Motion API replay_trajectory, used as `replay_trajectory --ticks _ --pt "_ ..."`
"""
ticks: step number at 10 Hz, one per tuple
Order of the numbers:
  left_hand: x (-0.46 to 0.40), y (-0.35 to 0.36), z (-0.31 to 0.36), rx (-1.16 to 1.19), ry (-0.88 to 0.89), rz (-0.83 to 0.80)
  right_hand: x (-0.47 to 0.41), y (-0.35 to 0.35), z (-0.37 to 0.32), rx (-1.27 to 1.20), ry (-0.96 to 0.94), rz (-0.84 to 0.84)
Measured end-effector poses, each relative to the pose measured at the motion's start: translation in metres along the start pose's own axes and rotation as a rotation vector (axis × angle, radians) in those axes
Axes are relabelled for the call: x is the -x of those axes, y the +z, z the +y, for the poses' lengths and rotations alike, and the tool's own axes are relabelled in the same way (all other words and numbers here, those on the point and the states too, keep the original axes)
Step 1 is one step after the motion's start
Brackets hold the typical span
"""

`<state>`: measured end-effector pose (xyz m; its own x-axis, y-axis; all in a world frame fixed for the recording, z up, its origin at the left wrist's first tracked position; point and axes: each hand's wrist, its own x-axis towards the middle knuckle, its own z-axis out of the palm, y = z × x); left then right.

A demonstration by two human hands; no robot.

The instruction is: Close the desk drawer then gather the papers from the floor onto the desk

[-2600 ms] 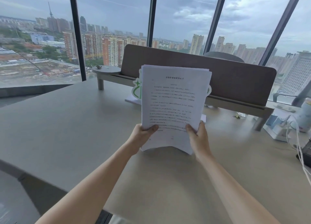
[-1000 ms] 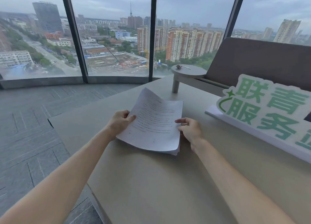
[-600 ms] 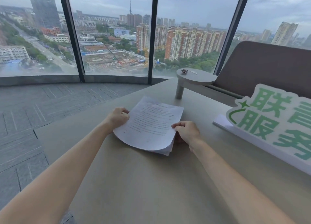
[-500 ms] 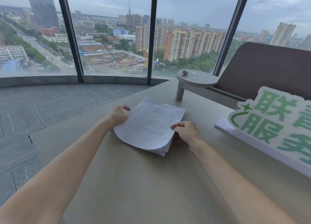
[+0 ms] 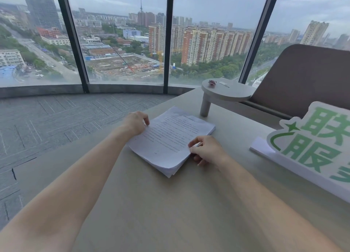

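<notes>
**Papers on desk, both hands at the stack**

Obs. 1: The papers (image 5: 171, 138) lie flat on the desk (image 5: 170, 214), directly between the two hands. Stack is not square; the lower sheets fan out at the near corner.

Obs. 2: Left hand (image 5: 135, 124) sits at the stack's left edge, fingers curled loosely, tips touching the top sheet near its far-left corner. Not a full grasp; more a light press.

Obs. 3: Right hand (image 5: 207, 150) is at the right edge, thumb and forefinger pinched on the edge of the sheets, other fingers tucked under against the desk.

Obs. 4: Long axis of the stack runs diagonally, from near the person toward the far right, pointing roughly at the small round shelf (image 5: 227, 90). Each hand flanks a long side; neither is clearly nearer.

Obs. 5: Green-lettered sign (image 5: 312, 147) stands to the right of the right hand, well apart from the stack.

Judgement: gathering looks nearly complete; only letting go or squaring the edges seems left. Drawer not in view, so its state cannot be told. No sheets visible on the floor (image 5: 47, 123).
</notes>
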<state>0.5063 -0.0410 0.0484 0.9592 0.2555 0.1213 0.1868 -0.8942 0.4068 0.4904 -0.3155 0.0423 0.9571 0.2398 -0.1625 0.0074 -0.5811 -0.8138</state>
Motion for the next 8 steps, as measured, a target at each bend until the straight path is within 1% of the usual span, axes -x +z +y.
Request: replay_trajectory --ticks 2,5,6,7,8 --pt "-0.001 0.009 0.0 0.038 0.008 0.114 -0.003 0.001 -0.006 0.075 0.011 -0.016" --pt "0.006 0.016 0.008 0.013 -0.001 0.113 -0.008 0.007 -0.015 0.31 -0.009 0.017" --pt "0.004 0.018 0.008 0.042 -0.008 0.115 -0.012 0.007 -0.015 0.332 -0.01 0.015" --pt "0.006 0.015 0.009 0.037 -0.021 0.085 -0.016 0.008 -0.014 0.391 -0.036 0.003" --pt "0.007 0.016 0.015 0.015 -0.02 0.093 -0.019 0.007 -0.016 0.491 -0.076 0.027"
